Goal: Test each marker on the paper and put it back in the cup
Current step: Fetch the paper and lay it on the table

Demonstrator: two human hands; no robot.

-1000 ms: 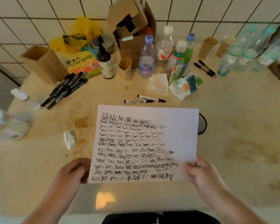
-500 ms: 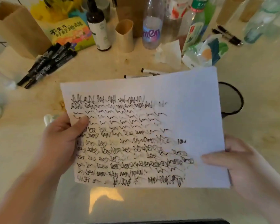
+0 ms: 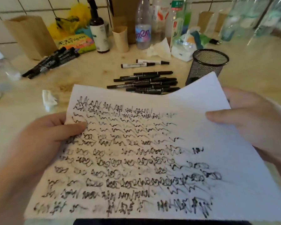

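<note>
The paper (image 3: 177, 143) was held up off the table (image 3: 88, 75), one hand at each side edge. The left hand (image 3: 44, 140) pinched the left edge, thumb lying over the scribbles. The right hand (image 3: 256, 125) pinched the right edge, thumb on top, fingers behind the sheet. The far right corner curled upward, so the sheet looked thin and limp: very light, easily creased or torn, and likely to sag unless held at two edges or laid flat. Most of it was covered in black scribbles; the right margin was bare, which seemed the best room for more tests.

Beyond the sheet's far edge lay a row of black markers (image 3: 144, 82), partly hidden by it. Two white markers (image 3: 144, 63) lay just beyond them, and another black bunch (image 3: 52, 62) far left. The markers looked stiff, light and smooth, apt to roll; mid-barrel seemed the sensible place to grip. The mesh cup (image 3: 208, 65) stood upright at far right, just beside the row; no markers showed above its rim. It looked light enough to tip if knocked.
</note>
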